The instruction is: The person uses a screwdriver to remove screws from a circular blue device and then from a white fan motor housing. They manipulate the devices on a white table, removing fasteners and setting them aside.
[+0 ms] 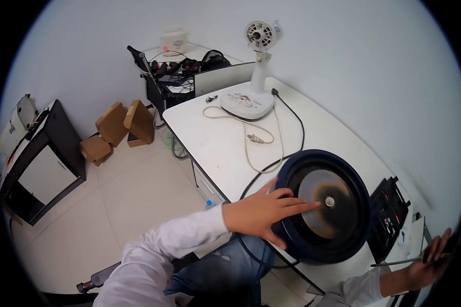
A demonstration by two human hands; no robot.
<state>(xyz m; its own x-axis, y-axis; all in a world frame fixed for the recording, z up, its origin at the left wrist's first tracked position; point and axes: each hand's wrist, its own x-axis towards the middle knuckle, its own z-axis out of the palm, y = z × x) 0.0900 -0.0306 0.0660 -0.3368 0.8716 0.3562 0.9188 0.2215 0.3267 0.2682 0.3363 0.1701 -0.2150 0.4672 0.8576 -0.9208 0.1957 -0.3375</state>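
Observation:
My left hand [264, 211] reaches over the near-left rim of a round dark blue appliance [366, 215], fingers stretched out and apart. Its longest finger points at the scorched grey metal disc [317, 184] inside, close to a small pale round fitting [330, 201] in the middle. Whether the fingertip touches the disc I cannot tell. At the far right, my right hand [431, 266] is closed round a screwdriver [394, 263]; its thin shaft points left, and most of the handle is hidden by the fingers. A black cord [303, 130] runs on the table beside the appliance.
A fan without its blades [258, 77] stands on the white table [200, 138], its pale cord and plug [258, 138] lying before it. An open black tool case [389, 215] is right of the appliance. Cardboard boxes [112, 124] and a dark cabinet [51, 158] stand left.

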